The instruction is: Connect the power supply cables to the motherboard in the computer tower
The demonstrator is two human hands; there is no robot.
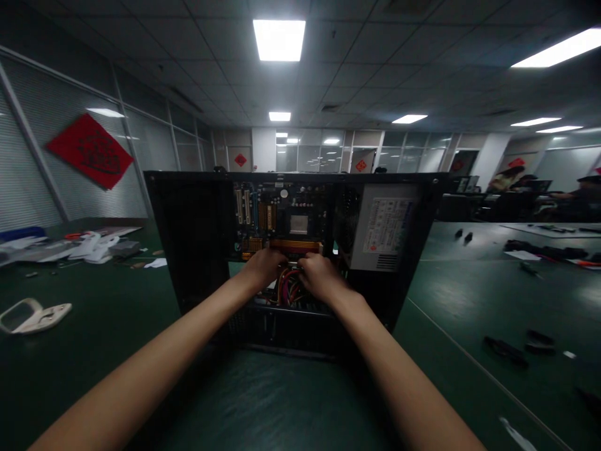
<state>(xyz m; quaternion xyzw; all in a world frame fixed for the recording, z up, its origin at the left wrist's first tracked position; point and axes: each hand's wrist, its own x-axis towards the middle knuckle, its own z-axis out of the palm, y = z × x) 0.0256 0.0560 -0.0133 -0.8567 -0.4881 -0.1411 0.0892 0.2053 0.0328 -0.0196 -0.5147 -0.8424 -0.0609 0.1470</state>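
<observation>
A black computer case (197, 244) stands on the table with its open side facing me. Inside it I see the motherboard (319, 216), with a square processor (299, 224) and orange-red memory slots (300, 246). My left hand (265, 270) reaches in at the board's lower edge, fingers curled. Close beside it, my right hand (322, 275) has its fingers bent together at the same edge. What the fingertips hold is hidden. Coloured cables (290, 287) bunch between and below the hands. A grey power supply (385, 232) sits at the case's right.
The green table (225, 401) carries a white-framed object (40, 316) at left. Papers and white plastic (96, 245) lie behind it. At right are black parts (507, 351), a screwdriver (529, 269) and a dark cable bundle (544, 249). People (507, 178) sit far back.
</observation>
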